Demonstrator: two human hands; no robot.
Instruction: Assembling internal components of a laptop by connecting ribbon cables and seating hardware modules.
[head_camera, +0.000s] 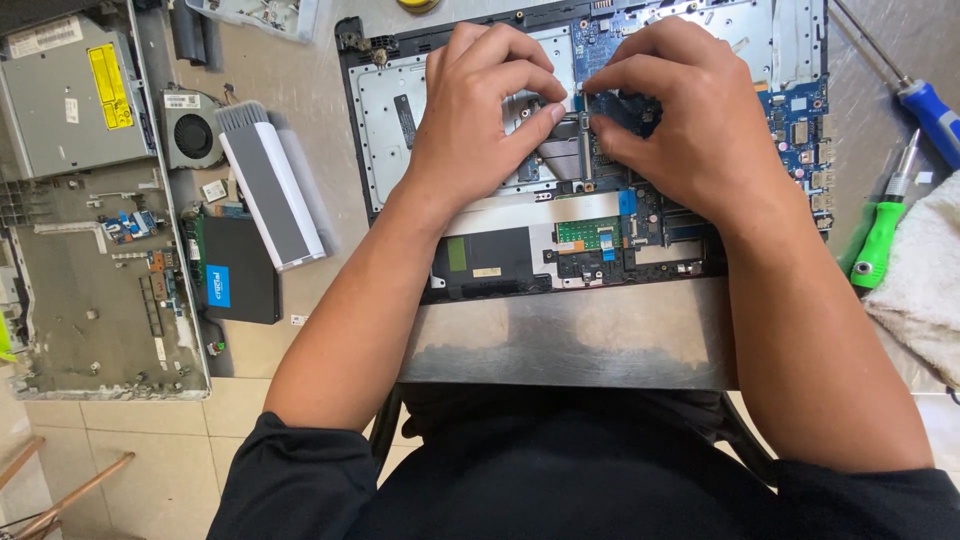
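Observation:
An opened laptop chassis lies on a metal table, its blue circuit board exposed at the right. My left hand rests on the middle of the chassis, fingertips curled down onto the board area. My right hand pinches a small dark blue part at the board's centre. The fingertips of both hands almost meet there. What lies under the fingers is hidden.
At the left lie a grey bottom cover, an optical drive, a fan, a black drive and a grey-white battery bar. At the right lie a blue screwdriver, a green screwdriver and a white cloth.

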